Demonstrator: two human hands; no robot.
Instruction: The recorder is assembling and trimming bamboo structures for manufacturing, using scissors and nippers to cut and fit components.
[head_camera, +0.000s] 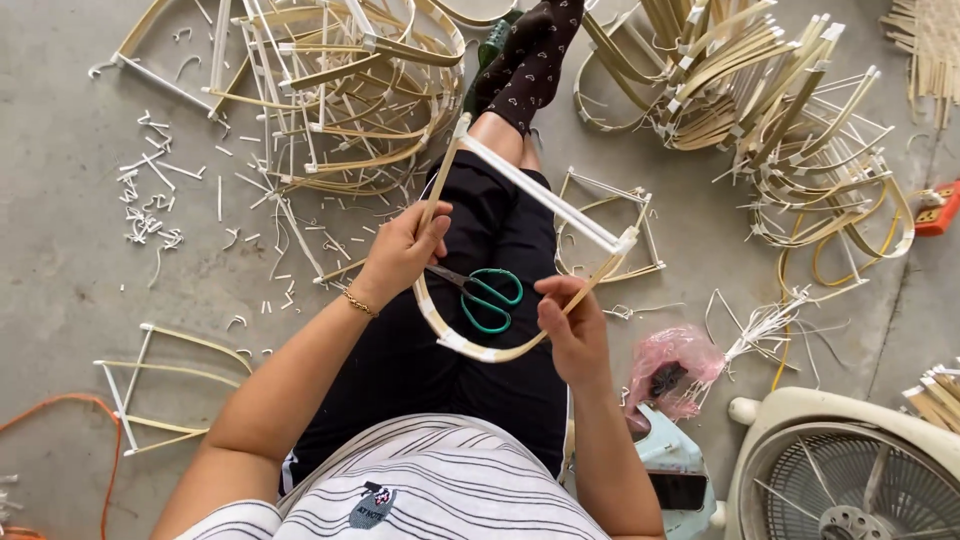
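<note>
The concrete floor (60, 250) around me carries the largest items: 2 heaps of finished bamboo frames (350, 90), 1 ahead on my left and 1 ahead on my right (780, 110). A cream fan (840, 470) stands at my lower right, next to a pink plastic bag (675, 365) with a bundle of white ties (765, 325) lying against it. I sit with my legs stretched out. Above my lap I hold 1 bamboo frame (530, 195), a curved strip closed by a straight white bar. My left hand (400, 250) is clenched on its left side. My right hand (570, 320) pinches its lower right curve. Green-handled scissors (480, 295) lie on my thigh, inside the frame's outline. White offcuts (150, 190) litter the floor on my left.
</note>
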